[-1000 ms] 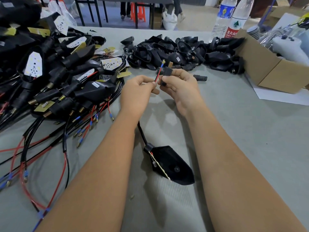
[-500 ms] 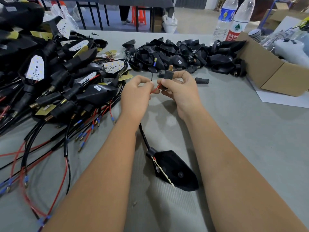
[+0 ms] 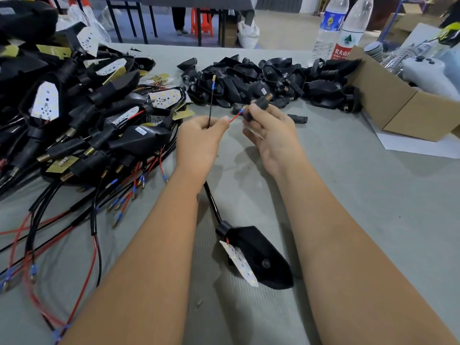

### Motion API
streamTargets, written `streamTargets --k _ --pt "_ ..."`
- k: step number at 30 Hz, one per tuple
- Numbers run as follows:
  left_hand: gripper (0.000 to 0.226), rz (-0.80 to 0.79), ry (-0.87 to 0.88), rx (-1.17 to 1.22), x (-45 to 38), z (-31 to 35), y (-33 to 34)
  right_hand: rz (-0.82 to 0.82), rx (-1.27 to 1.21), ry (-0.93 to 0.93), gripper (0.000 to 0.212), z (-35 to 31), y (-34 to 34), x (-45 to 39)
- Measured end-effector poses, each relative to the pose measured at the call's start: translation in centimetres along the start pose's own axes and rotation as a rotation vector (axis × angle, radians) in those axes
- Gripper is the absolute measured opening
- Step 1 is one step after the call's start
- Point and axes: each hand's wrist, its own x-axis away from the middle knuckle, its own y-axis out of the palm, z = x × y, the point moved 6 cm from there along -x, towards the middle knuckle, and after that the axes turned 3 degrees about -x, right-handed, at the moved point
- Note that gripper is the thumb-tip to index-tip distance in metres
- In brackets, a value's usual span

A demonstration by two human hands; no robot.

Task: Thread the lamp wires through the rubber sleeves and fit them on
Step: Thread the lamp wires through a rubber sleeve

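Over the grey cloth-covered tabletop (image 3: 348, 195), the left hand (image 3: 199, 140) pinches two thin lamp wires between thumb and curled fingers (image 3: 219, 122). The black wire (image 3: 211, 100) stands almost upright out of the pinch, its brass terminal at the top. The red wire (image 3: 235, 117) slants right toward the right hand (image 3: 271, 135), its blue-collared tip meeting the lower end of the small black rubber sleeve (image 3: 260, 105); how far the tip has entered cannot be made out.

The right hand's fingers are curled round that sleeve, covering most of it. Only its upper end shows, with a brass threaded stud sticking out.

The wires run down behind the left wrist, hidden there, and reappear as a black sheathed cable (image 3: 211, 202) leading to the black pointed lamp housing (image 3: 261, 255) lying on the tabletop between the forearms. A white LED board (image 3: 237, 262) sits at the housing's left edge, seen nearly edge-on.

To the left lies a heap of black lamp units with red and black leads (image 3: 82, 115), cut off by the frame edge. Behind the hands is a pile of empty black housings (image 3: 261, 78). At the far right stands an open brown cardboard box (image 3: 398, 105), its contents unclear, with two clear plastic water bottles (image 3: 341, 28) just behind it.
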Motion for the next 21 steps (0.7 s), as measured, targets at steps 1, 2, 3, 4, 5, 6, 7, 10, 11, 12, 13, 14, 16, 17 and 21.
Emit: streamTargets --k 1,2,3,4,5,6,7,10,11,12,13,14,16,17,21 --pt "0.025 -0.004 0.017 -0.012 0.09 0.09 0.05 0.012 -0.061 0.017 0.003 -0.02 -0.29 -0.13" --pt "0.023 -0.012 0.037 -0.027 0.15 0.21 0.12 0.021 -0.123 0.036 0.006 -0.02 -0.55 -0.23" --pt "0.022 -0.023 0.055 -0.037 0.17 0.29 0.22 0.027 -0.173 0.05 0.009 0.01 -0.8 -0.3" --pt "0.02 -0.033 0.068 -0.038 0.15 0.33 0.31 0.027 -0.206 0.059 0.011 0.04 -0.96 -0.36" --pt "0.018 -0.039 0.075 -0.033 0.13 0.36 0.33 0.022 -0.224 0.065 0.012 0.1 -1.06 -0.39" --pt "0.018 -0.042 0.079 -0.023 0.15 0.39 0.31 0.015 -0.235 0.07 0.012 0.18 -1.07 -0.41" --pt "0.02 -0.047 0.082 -0.011 0.17 0.43 0.29 0.01 -0.245 0.074 0.012 0.26 -1.05 -0.43" --pt "0.022 -0.065 0.091 0.008 0.27 0.57 0.42 0.005 -0.279 0.083 0.018 0.31 -1.01 -0.46" --pt "0.021 -0.07 0.096 0.005 0.28 0.59 0.45 0.006 -0.279 0.086 0.021 0.29 -1.01 -0.44" --pt "0.021 -0.073 0.1 0.005 0.26 0.59 0.47 0.003 -0.273 0.088 0.021 0.26 -0.97 -0.42" --pt "0.02 -0.077 0.102 0.007 0.25 0.56 0.46 -0.002 -0.261 0.087 0.018 0.28 -0.94 -0.4" --pt "0.02 -0.08 0.103 0.007 0.23 0.52 0.45 -0.009 -0.248 0.086 0.015 0.29 -0.89 -0.39" --pt "0.02 -0.08 0.105 0.001 0.22 0.44 0.42 -0.019 -0.232 0.083 0.014 0.26 -0.8 -0.32" --pt "0.02 -0.075 0.108 -0.001 0.23 0.42 0.37 -0.024 -0.229 0.083 0.014 0.21 -0.79 -0.27" --pt "0.021 -0.03 0.12 -0.007 0.22 0.42 0.03 -0.053 -0.2 0.083 0.012 0.03 -0.67 0.02"
